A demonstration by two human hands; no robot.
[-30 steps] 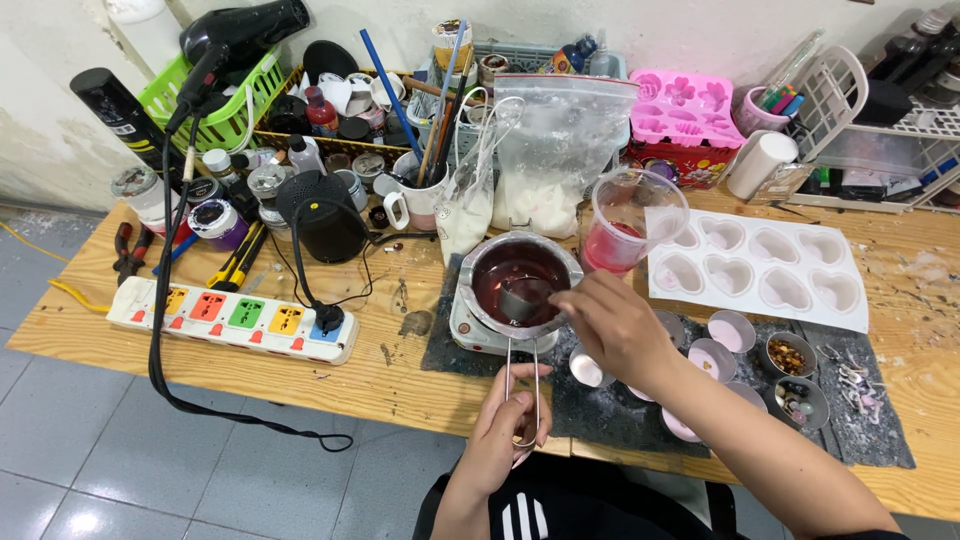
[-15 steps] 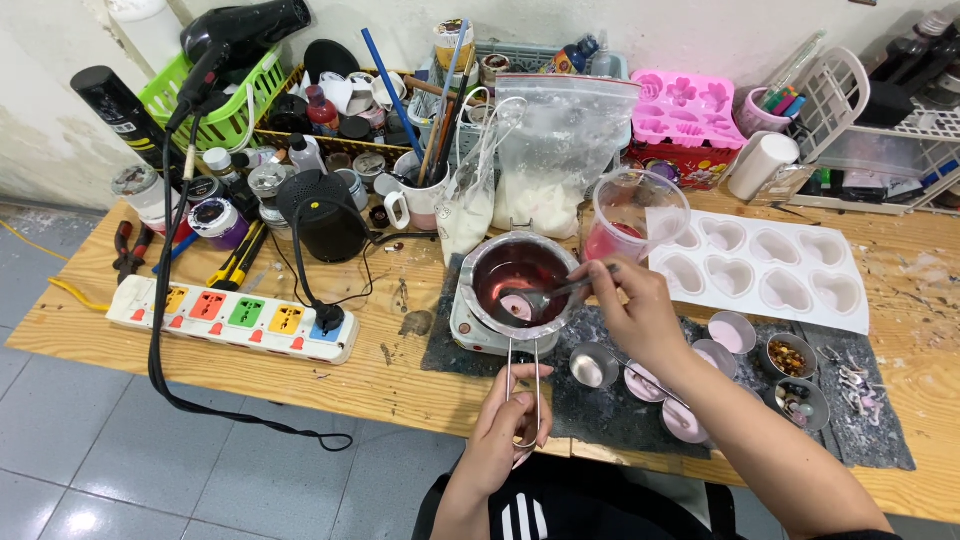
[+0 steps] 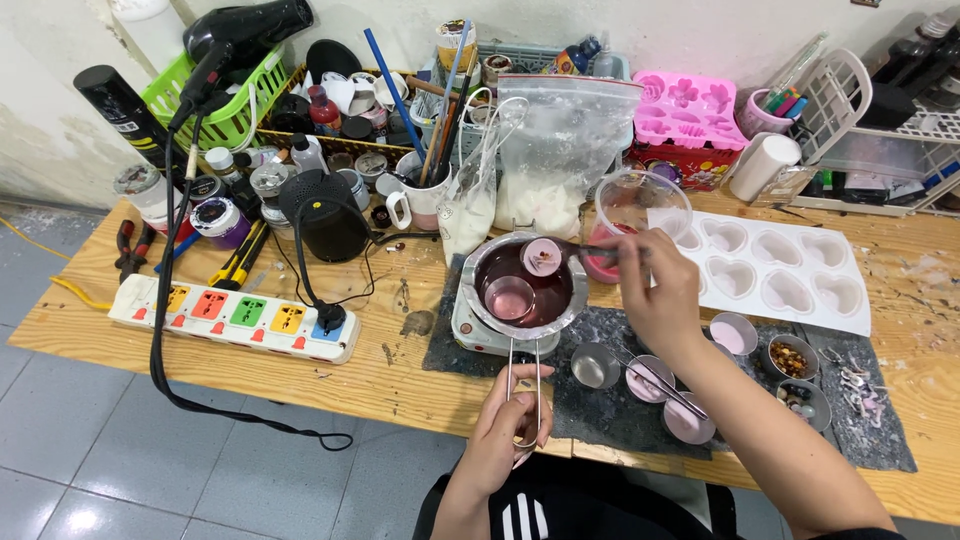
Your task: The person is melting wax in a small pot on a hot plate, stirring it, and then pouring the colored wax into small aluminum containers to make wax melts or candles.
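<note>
Left hand (image 3: 512, 415) is wrapped around the wire handle of the small steel melting pot of dark red liquid (image 3: 520, 285) near the counter's (image 3: 390, 375) front edge — right hand (image 3: 655, 285) pinches a metal spoon (image 3: 560, 255) holding a pink disc over the pot, beside the white heart-shaped silicone mould (image 3: 775, 270).

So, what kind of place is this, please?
Probably a home craft bench for candle or soap making: a pot of melted pink liquid on a small heater, heart moulds, and small filled tins.

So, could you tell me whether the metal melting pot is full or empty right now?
Partly full: the melting pot holds dark red liquid below its rim, with a small cup in it.
</note>
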